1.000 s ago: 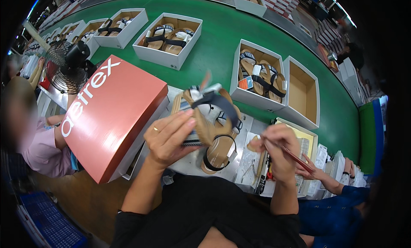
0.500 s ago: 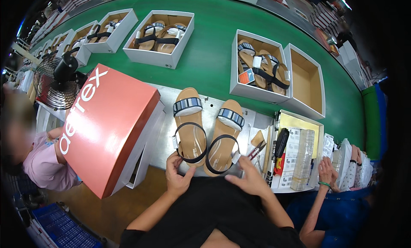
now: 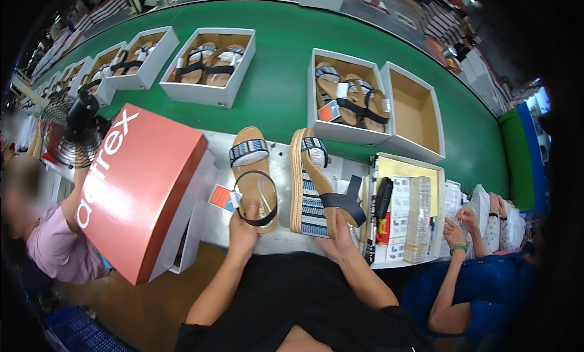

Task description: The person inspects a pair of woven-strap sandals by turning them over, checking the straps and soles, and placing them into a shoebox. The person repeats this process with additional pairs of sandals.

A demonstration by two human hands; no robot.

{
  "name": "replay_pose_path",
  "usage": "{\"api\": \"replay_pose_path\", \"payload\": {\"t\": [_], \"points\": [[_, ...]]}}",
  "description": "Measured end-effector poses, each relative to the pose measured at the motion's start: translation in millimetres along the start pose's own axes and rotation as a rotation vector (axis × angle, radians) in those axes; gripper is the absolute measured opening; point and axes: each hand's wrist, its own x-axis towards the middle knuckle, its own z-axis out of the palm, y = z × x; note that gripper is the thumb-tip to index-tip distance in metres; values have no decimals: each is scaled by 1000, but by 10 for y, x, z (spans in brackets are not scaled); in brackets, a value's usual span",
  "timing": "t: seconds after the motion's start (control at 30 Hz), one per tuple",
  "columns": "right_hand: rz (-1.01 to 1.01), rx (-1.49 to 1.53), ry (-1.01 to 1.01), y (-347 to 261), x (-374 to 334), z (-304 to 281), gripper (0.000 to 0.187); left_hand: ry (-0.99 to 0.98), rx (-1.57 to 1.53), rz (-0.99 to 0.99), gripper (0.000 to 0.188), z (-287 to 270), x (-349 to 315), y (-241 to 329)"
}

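Note:
My left hand is closed on the heel end of a tan wedge sandal, its thumb on the insole. This sandal shows its footbed, with a blue-and-white patterned toe band and a dark ankle strap. An orange and white hang tag sticks out at its left side. In my right hand the matching sandal is gripped at the heel and tilted on its side. Its patterned wedge and woven rope edge face left. Both sandals are over the metal work surface.
Left stands a shoe box with a salmon lid. A box holding sandals and a box without shoes rest on the green belt, with several more sandal boxes farther left. A tool tray lies right; co-workers flank me.
Both hands have closed on the sandals' heel ends. The right sandal has been turned onto its side, showing its wedge. The orange and white tag now shows beside the left sandal.

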Motion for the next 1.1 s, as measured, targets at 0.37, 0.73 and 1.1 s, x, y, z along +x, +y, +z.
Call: {"api": "replay_pose_path", "payload": {"t": [0.37, 0.73, 1.1], "points": [[15, -49, 89, -171, -32, 795, 65, -661, -913, -148, 65, -166, -89, 54], [101, 75, -221, -321, -36, 1028, 67, -682, -1031, -224, 54, -74, -188, 386], [88, -64, -163, -384, -154, 1287, 85, -626, -707, 110, 59, -317, -163, 386]]}}
